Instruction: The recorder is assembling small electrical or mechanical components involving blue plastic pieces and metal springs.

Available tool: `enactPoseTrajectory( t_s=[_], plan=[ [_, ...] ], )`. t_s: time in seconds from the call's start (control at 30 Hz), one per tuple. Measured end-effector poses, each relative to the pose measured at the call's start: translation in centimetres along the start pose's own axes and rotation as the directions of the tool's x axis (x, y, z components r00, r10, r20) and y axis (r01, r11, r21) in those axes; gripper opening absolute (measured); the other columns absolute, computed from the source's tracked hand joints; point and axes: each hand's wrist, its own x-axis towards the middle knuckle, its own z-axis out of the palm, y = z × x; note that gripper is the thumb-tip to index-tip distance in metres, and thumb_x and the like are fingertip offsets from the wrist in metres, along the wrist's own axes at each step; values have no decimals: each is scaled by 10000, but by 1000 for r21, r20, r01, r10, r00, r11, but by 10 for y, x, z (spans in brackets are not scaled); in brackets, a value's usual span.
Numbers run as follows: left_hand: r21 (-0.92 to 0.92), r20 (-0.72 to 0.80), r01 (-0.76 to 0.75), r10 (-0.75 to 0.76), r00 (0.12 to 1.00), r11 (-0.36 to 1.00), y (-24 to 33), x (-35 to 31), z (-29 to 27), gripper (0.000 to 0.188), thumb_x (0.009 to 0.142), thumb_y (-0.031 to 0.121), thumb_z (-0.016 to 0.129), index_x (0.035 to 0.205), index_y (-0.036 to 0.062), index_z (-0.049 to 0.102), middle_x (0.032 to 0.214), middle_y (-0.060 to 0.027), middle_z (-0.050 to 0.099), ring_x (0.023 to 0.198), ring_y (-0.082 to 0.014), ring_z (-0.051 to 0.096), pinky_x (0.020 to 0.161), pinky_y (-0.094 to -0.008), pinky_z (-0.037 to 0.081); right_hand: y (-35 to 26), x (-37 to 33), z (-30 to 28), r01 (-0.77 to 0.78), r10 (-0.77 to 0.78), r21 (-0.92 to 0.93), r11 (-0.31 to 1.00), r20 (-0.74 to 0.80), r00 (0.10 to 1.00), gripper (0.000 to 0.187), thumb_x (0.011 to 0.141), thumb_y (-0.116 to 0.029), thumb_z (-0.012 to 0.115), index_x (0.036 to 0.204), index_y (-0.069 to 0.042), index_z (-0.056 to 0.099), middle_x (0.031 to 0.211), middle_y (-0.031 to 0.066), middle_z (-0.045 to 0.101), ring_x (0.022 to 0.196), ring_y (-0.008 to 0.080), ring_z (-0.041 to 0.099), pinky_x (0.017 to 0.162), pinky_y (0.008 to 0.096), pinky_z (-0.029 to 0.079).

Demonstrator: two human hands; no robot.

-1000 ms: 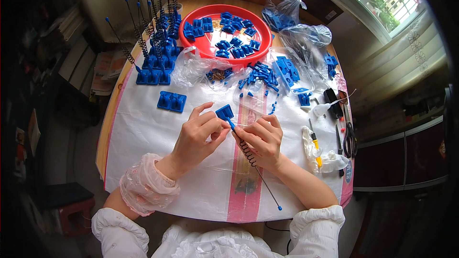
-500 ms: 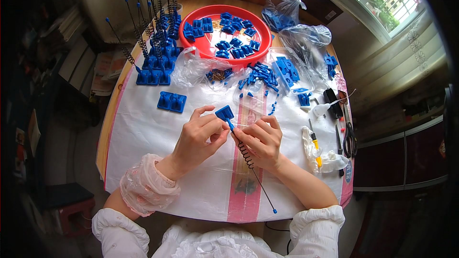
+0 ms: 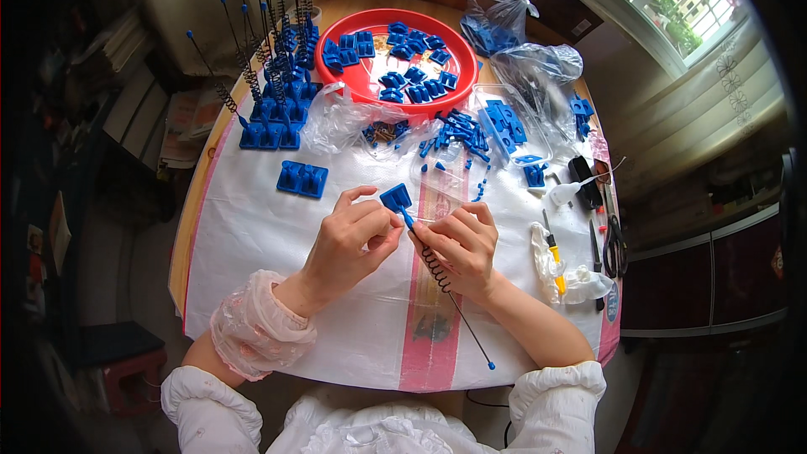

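My right hand (image 3: 458, 245) pinches the lower end of a blue plastic piece with a flat square head (image 3: 395, 197). From that piece a black coiled spring wire (image 3: 436, 271) runs down toward me, ending in a small blue tip (image 3: 492, 365). Beside the blue neck, my left hand (image 3: 353, 234) has thumb and forefinger pressed together. Whatever lies between those fingertips is too small to make out. Just beyond my left hand, a blue double base (image 3: 302, 178) lies on the white sheet (image 3: 244, 227).
Finished-looking spring stands (image 3: 273, 122) crowd the back left. A red tray (image 3: 353, 88) holds blue clips. Small blue parts (image 3: 456, 133) lie in a heap beside plastic bags (image 3: 538, 67). On the right are a glue bottle (image 3: 565, 192), a yellow-handled screwdriver (image 3: 556, 265) and scissors (image 3: 616, 248).
The spring wire's lower end has swung slightly right and up, and the blue head has shifted a touch. Both hands stay almost in place.
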Motion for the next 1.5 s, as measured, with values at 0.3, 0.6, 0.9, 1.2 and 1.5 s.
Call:
enactPoseTrajectory(
  t_s=[0.3,0.6,0.9,1.2,1.5],
  plan=[
    [43,-27,5,-3,1000,999,1,2,-2,318,764,-53,820,690,75,539,739,-29,640,682,-166,634,1026,-469,515,6,0,3,-276,290,250,928,-19,957,190,721,-22,879,870,-68,771,715,20,662,601,175,554,686,327,402],
    [-34,-74,16,-18,997,999,2,4,-3,193,831,-36,778,905,66,631,1003,-80,676,981,-255,670,1029,-445,512,8,0,-2,-637,661,613,467,237,712,95,842,26,804,934,34,782,778,52,679,705,92,566,613,243,413],
    [-91,21,102,-100,995,991,2,8,-5,285,846,74,791,1108,71,678,1198,-108,620,1193,-292,576,997,-389,483,15,-4,-2,-636,638,705,314,339,691,108,883,17,777,990,28,785,803,25,683,701,64,583,603,215,423],
    [-390,304,429,-326,895,815,-3,4,-1,290,886,19,736,1166,34,662,1172,-83,643,1145,-183,609,991,-317,485,18,-6,-2,-643,577,708,292,406,709,134,835,11,803,969,18,801,842,60,727,758,96,624,659,251,463],
    [-501,341,529,-405,848,685,-8,-2,4,151,929,75,743,1064,26,698,1018,-23,673,898,-63,618,736,-201,494,16,-5,-2,-592,498,678,436,366,786,122,819,40,799,940,48,783,830,116,726,764,153,642,674,275,473]
  ],
)
